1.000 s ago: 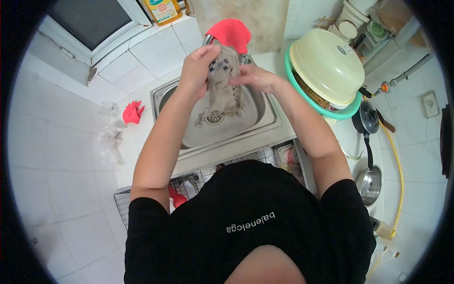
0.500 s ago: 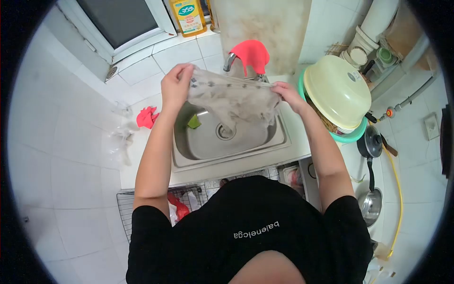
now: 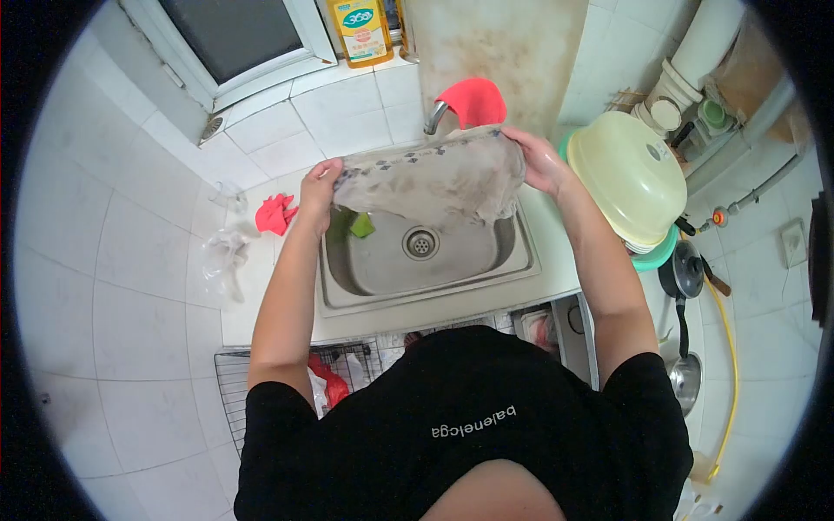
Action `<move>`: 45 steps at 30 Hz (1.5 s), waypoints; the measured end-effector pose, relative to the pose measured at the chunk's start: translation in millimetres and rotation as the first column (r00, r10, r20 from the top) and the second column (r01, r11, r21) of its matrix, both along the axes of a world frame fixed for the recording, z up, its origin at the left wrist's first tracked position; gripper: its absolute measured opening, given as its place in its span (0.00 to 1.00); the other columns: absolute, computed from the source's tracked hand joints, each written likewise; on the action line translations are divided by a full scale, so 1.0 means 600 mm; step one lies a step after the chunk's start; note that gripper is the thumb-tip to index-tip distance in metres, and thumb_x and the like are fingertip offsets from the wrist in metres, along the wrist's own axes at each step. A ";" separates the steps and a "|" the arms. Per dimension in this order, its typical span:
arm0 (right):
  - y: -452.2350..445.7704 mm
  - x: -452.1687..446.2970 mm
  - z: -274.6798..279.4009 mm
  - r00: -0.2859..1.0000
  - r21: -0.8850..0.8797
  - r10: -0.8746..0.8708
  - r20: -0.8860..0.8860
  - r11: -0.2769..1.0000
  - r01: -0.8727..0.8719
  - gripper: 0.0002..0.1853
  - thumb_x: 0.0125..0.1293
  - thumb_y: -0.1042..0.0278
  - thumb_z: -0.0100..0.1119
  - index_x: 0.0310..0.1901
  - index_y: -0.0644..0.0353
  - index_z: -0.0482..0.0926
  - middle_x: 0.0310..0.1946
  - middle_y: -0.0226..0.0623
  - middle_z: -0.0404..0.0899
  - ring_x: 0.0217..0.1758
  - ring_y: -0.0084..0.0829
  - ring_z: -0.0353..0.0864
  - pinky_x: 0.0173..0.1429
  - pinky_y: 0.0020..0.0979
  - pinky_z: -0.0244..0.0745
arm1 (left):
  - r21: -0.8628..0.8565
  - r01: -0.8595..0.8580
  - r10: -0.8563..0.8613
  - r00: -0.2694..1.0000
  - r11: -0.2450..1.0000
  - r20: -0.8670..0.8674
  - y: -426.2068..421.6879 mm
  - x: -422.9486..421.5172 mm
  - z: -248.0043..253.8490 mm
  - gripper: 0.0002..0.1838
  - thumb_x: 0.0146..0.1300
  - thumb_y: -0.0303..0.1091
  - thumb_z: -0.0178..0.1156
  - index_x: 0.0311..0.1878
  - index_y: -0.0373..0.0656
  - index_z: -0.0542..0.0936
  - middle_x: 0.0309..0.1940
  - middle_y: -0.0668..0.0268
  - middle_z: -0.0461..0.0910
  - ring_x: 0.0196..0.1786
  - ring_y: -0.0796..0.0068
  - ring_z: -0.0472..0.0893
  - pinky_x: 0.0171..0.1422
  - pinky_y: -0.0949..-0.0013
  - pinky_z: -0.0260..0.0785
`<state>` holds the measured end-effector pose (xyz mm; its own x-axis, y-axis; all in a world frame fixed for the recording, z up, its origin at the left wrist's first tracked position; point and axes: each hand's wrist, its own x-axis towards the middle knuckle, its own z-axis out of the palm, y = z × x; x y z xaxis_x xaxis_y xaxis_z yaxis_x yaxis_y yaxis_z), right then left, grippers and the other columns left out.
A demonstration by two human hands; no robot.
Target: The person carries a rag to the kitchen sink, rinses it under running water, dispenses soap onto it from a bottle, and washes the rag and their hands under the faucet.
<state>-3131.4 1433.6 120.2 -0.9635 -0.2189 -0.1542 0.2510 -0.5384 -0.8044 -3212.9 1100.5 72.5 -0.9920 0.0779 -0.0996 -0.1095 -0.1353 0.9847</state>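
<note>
Black shirt (image 3: 469, 399): one, nearest, white lettering across it.
Steel sink (image 3: 373, 260): one basin, one round drain (image 3: 421, 243) in its floor.
Green piece (image 3: 361, 226): one, lying in the sink toward the back left.
Left hand (image 3: 321, 187): thumb and fingers closed on the left end of the cloth.
Right hand (image 3: 537, 161): gripping the opposite end, slightly higher.
Grey-white cloth (image 3: 426, 178): one, spread between the hands over the back of the sink; brownish-grey blotches, small dark diamond figures along the upper part, lower right bunched.
Red cloths: two, one crumpled (image 3: 276, 214) on the counter, one draped (image 3: 473, 102) over the faucet (image 3: 434, 117).
Basins: two, a cream one (image 3: 625, 178) upside down above a turquoise one (image 3: 658, 252).
Yellow bottle (image 3: 360, 33): one, labelled, on the ledge behind.
</note>
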 end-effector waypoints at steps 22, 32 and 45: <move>-0.017 -0.026 0.004 0.995 0.097 0.027 -0.098 0.995 -0.017 0.13 0.60 0.65 0.46 0.45 0.61 0.68 0.41 0.35 0.72 0.43 0.26 0.73 0.49 0.30 0.69 | 0.206 0.572 -0.570 0.818 0.794 -0.074 0.098 0.115 0.014 0.09 0.56 0.34 0.54 0.37 0.40 0.75 0.31 0.72 0.74 0.35 0.85 0.71 0.44 0.79 0.61; -0.015 0.010 0.035 0.996 0.115 -0.087 -0.019 0.989 0.088 0.12 0.58 0.60 0.50 0.37 0.59 0.72 0.33 0.28 0.74 0.35 0.20 0.73 0.42 0.24 0.68 | 0.142 0.253 -0.246 0.967 0.957 -0.064 0.087 0.097 0.045 0.10 0.57 0.39 0.52 0.32 0.42 0.74 0.30 0.74 0.74 0.32 0.85 0.71 0.39 0.79 0.61; -0.031 0.014 -0.134 0.979 0.614 -0.118 0.168 0.789 -0.010 0.30 0.49 0.41 0.53 0.47 0.57 0.68 0.41 0.36 0.71 0.45 0.29 0.68 0.49 0.34 0.62 | 0.589 0.481 -0.625 0.779 0.649 0.053 0.133 0.110 0.111 0.19 0.61 0.41 0.43 0.51 0.40 0.64 0.48 0.63 0.69 0.49 0.69 0.70 0.52 0.65 0.62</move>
